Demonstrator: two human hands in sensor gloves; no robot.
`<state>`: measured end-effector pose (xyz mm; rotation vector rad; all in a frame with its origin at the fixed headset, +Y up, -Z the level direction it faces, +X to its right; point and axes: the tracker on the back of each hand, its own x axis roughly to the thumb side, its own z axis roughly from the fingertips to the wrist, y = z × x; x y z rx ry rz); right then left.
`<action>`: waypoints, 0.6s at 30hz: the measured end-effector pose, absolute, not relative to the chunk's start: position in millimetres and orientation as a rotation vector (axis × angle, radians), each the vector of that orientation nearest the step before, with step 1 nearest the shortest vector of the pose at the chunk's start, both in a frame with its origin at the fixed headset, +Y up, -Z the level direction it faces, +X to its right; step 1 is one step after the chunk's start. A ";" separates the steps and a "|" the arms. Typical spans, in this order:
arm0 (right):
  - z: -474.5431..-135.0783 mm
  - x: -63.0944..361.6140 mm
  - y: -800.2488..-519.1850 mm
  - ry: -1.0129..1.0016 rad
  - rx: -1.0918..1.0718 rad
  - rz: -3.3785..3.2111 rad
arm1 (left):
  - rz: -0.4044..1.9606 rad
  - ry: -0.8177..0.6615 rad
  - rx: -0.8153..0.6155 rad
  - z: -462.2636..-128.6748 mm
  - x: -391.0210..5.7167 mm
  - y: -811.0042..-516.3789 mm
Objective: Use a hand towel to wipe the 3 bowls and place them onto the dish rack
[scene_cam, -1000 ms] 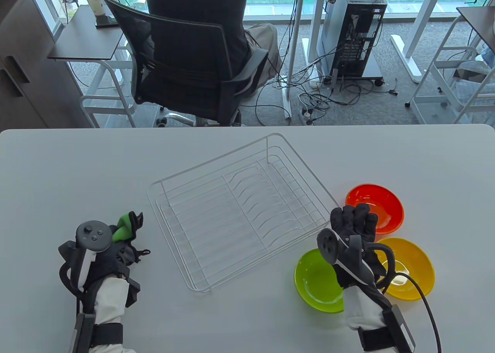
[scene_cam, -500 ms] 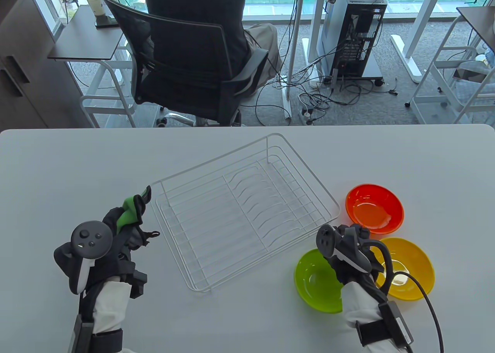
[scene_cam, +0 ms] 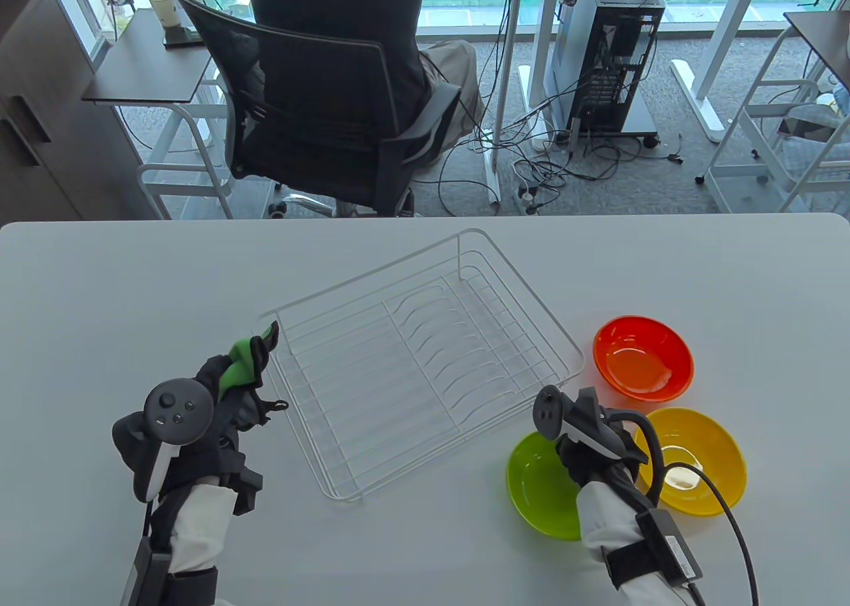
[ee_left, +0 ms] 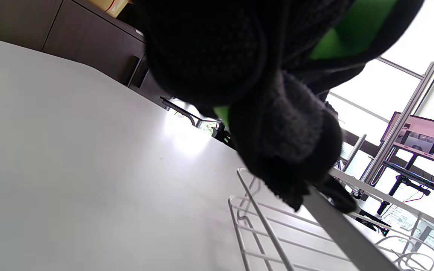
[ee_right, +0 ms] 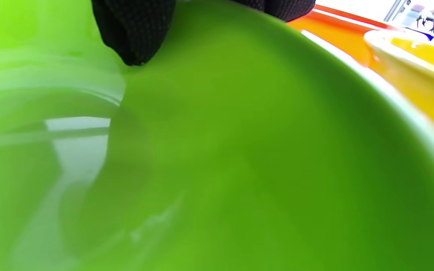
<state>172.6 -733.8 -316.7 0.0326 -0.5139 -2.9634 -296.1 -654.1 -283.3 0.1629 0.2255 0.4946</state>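
The right hand [scene_cam: 584, 456] has pulled back off the red bowl [scene_cam: 643, 356] and dipped into the green bowl [scene_cam: 541, 486], its fingers [ee_right: 134, 30] touching the inner wall, grip unclear: first pick-up looks imminent. The left hand [scene_cam: 199, 427], clamping the hand towel [scene_cam: 249, 360], has edged toward the dish rack [scene_cam: 418, 360], which holds nothing; all three bowls, yellow bowl [scene_cam: 704, 456] included, sit empty on the table [scene_cam: 99, 301].

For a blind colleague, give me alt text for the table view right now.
Right hand reaches into a green bowl beside yellow and red bowls; left hand grips a towel at the corner of an empty rack.
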 end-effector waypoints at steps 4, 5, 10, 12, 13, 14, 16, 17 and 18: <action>-315.5 169.8 -729.1 -0.439 0.010 -2.954 | 0.484 0.207 0.168 -284.0 -292.0 -654.3; -315.2 169.9 -727.8 -0.436 0.011 -2.953 | 0.484 0.203 0.170 -284.1 -291.1 -654.0; -313.6 174.1 -712.8 -0.391 0.009 -3.010 | 0.528 0.149 0.168 -284.1 -283.2 -652.9; -313.2 176.5 -708.1 -0.392 0.014 -3.046 | 0.556 0.132 0.172 -284.1 -279.6 -653.0; -312.8 178.0 -705.2 -0.388 0.014 -3.071 | 0.568 0.119 0.173 -284.3 -277.1 -652.6; -312.4 179.3 -702.3 -0.389 0.008 -3.100 | 0.577 0.103 0.176 -284.3 -274.4 -651.6; -311.6 180.4 -696.6 -0.383 0.003 -3.132 | 0.591 0.076 0.171 -284.9 -270.7 -649.9; -311.4 180.9 -692.8 -0.356 0.002 -3.130 | 0.602 0.071 0.156 -285.5 -268.8 -649.1; -311.2 181.6 -688.5 -0.326 0.005 -3.130 | 0.616 0.065 0.152 -285.9 -267.6 -648.7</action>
